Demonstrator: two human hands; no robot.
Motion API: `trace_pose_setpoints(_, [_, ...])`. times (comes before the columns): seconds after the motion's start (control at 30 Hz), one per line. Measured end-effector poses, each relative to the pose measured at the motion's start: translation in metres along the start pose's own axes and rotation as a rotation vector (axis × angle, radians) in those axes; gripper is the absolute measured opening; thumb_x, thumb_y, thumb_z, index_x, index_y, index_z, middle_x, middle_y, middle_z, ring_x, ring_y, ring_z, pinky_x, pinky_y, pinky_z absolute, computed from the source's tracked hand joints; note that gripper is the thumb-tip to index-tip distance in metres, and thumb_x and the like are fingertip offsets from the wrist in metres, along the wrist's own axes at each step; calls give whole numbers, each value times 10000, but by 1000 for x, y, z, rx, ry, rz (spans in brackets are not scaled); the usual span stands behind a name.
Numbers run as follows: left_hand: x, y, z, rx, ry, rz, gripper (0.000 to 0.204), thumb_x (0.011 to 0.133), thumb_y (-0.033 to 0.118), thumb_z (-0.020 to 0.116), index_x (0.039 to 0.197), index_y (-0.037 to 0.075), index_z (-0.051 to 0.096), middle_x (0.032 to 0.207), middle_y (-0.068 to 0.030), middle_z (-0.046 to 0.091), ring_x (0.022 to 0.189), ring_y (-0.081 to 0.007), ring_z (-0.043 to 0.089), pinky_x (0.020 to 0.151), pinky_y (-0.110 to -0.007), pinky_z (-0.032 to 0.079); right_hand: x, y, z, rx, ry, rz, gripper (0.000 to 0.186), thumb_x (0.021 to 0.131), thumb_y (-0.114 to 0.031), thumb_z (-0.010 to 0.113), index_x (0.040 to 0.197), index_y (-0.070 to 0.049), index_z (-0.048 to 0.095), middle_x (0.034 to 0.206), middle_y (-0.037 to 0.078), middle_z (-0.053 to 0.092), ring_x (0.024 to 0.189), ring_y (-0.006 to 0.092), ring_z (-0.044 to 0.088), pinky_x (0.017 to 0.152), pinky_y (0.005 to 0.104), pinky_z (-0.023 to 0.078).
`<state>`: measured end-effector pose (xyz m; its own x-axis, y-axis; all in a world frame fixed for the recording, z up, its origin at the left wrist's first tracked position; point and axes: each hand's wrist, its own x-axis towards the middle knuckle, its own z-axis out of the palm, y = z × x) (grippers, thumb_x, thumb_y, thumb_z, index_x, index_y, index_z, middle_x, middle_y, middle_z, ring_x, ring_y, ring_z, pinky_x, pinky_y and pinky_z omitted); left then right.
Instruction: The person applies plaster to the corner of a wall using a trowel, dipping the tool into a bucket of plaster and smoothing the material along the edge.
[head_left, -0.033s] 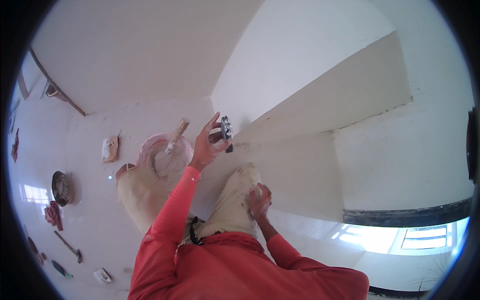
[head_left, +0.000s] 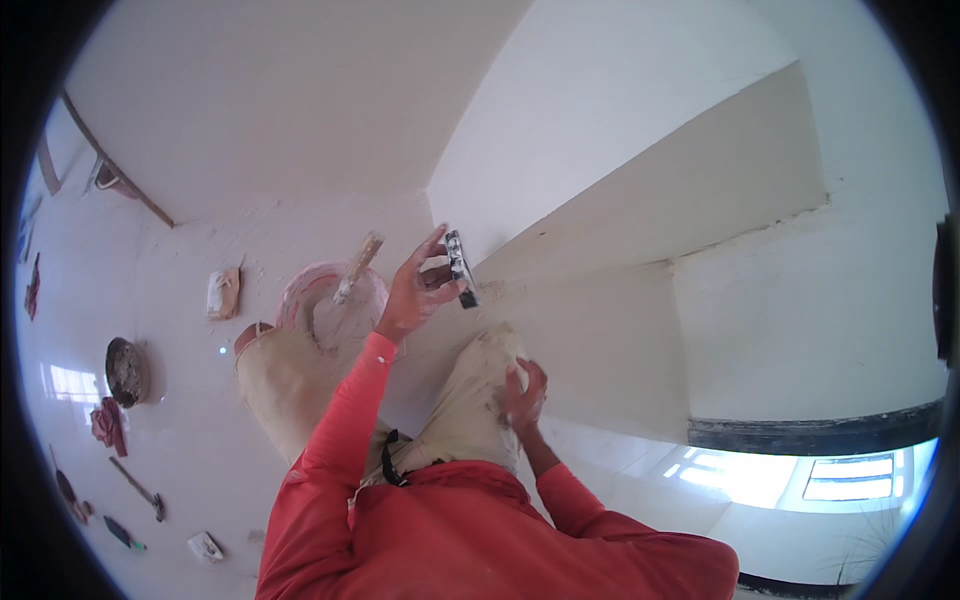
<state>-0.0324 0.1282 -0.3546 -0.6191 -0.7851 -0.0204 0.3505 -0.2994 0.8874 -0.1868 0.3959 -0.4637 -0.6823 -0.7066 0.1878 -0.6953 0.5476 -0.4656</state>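
My left hand (head_left: 408, 292) is raised near the corner where the wall meets the floor. Its fingers and thumb grip a narrow, flat dark tool (head_left: 461, 268) smeared with white paste, perhaps a scraper seen edge-on. Close by the left wrist stands a pinkish-white bucket (head_left: 292, 300) with pale paste in it. A paste-crusted wooden handle (head_left: 358, 268) sticks up out of the bucket; its lower end is hidden. My right hand (head_left: 522, 398) is by my right knee (head_left: 480, 375), fingers apart and loosely bent, nothing visible in it.
Leftward on the floor are an opened packet (head_left: 223, 293), a dark pan of grey mix (head_left: 125, 372), a red cloth (head_left: 107, 427), a hammer (head_left: 137, 488) and a small white packet (head_left: 205, 547). A pole (head_left: 115, 168) leans far left. Walls (head_left: 600, 250) rise ahead and right.
The tool in my left hand has turned, its lower end swinging rightward. My right hand has lifted slightly and its fingers have spread. The whole view has shifted a little.
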Motion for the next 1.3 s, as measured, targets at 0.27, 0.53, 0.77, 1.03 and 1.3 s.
trace_pose_setpoints(0.27, [-50,19,-35,-417,-456,-83,907,715,106,834,1502,79,384,1485,-67,438,1382,-216,396,1166,-395,295,97,-154,-50,1709,-1395,493,800,962,-666,410,1419,-8,430,1221,226,620,1001,345,679,759,458,583])
trace_pose_setpoints(0.53, [-115,37,-72,189,-60,198,941,730,270,873,1502,68,374,1491,-157,426,1399,-299,382,1170,-429,274,110,-179,-20,1396,-1507,273,774,951,-583,547,1415,25,432,1208,202,628,972,291,689,794,418,585])
trace_pose_setpoints(0.77, [-261,24,-140,1393,798,-298,1007,767,402,812,1544,75,261,1581,-291,179,1430,-526,215,1116,-674,191,121,-286,38,-144,-1203,-650,503,1010,-504,442,1221,-112,676,992,149,708,1001,270,660,903,388,507])
trace_pose_setpoints(1.03, [-307,-23,-118,975,847,-245,1086,807,423,728,1588,69,61,1602,-319,52,1484,-495,74,1138,-656,133,68,-298,181,-685,-1355,-822,433,964,-354,453,1136,-53,712,1242,163,660,1172,368,609,979,457,472])
trace_pose_setpoints(1.3, [-297,-27,-122,991,863,-141,1058,762,331,734,1578,42,125,1592,-293,128,1484,-452,113,1180,-530,158,58,-258,229,-699,-1300,-871,341,875,-199,531,1113,-54,726,1176,112,708,1076,340,675,886,448,541])
